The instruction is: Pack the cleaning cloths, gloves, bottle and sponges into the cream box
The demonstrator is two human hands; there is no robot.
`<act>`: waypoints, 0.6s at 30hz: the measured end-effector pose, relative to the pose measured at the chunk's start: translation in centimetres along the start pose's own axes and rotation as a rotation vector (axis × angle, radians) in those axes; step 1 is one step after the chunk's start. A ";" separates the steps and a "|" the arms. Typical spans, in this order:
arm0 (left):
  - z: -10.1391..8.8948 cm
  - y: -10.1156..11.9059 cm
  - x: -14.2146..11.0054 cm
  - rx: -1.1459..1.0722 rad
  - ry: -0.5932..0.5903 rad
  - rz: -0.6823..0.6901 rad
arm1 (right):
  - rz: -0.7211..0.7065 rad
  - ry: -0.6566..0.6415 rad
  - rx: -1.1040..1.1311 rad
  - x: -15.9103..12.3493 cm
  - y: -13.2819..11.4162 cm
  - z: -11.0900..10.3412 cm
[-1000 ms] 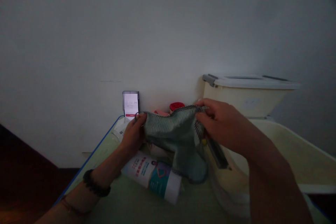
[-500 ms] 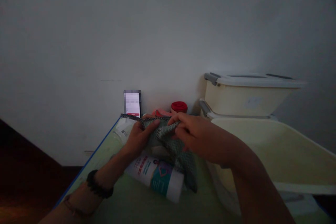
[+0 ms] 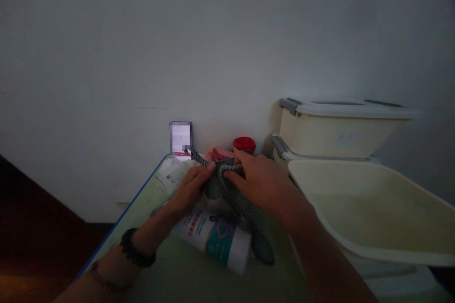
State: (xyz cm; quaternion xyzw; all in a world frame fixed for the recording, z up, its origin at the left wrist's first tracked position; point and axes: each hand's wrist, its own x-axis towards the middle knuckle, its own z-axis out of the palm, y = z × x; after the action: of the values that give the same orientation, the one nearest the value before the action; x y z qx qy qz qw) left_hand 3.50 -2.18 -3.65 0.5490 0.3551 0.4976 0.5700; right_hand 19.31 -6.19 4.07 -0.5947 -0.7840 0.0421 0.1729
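Note:
A grey-green cloth with a dark stitched edge [image 3: 227, 194] is bunched between both my hands above a green table [image 3: 177, 274]. My left hand [image 3: 190, 189] pinches its left side, with a dark bead bracelet on the wrist. My right hand [image 3: 258, 182] closes on the cloth's top fold from the right. The two hands almost touch. Part of the cloth hangs down onto a white and teal cylindrical package [image 3: 215, 239] lying on the table below my hands.
A lit phone [image 3: 181, 138] leans on the white wall at the back. A red-lidded jar [image 3: 244, 144] and a pink item [image 3: 220, 153] stand behind the cloth. Cream plastic bins [image 3: 355, 128] and an open cream tub [image 3: 408, 251] fill the right side. The table's blue left edge [image 3: 117, 222] drops to a dark floor.
My hands have come together, folding the spread cloth into a narrow bundle and lowering it toward the table. My right hand moved left; the view shifted slightly.

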 end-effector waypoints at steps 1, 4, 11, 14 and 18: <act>0.0 0.0 0.0 -0.005 -0.012 0.005 | 0.002 0.003 -0.015 0.0 0.0 0.1; 0.0 0.0 -0.2 -0.001 -0.043 0.027 | -0.019 0.020 -0.036 -0.1 0.0 -0.1; 0.2 0.2 -0.1 0.099 0.044 0.070 | -0.079 -0.003 -0.055 -1.1 -0.2 -1.2; 0.0 -0.1 0.2 0.119 0.081 0.065 | -0.131 0.120 -0.063 -1.0 -0.1 -1.1; -0.3 -0.5 0.4 0.120 0.098 0.074 | -0.176 0.178 -0.077 -0.6 0.1 -0.8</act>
State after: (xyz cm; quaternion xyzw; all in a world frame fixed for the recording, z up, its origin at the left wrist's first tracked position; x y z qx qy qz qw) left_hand 3.42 -1.70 -4.09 0.5696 0.3914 0.5224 0.4994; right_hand 19.78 -6.88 4.69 -0.5312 -0.8158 -0.0563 0.2217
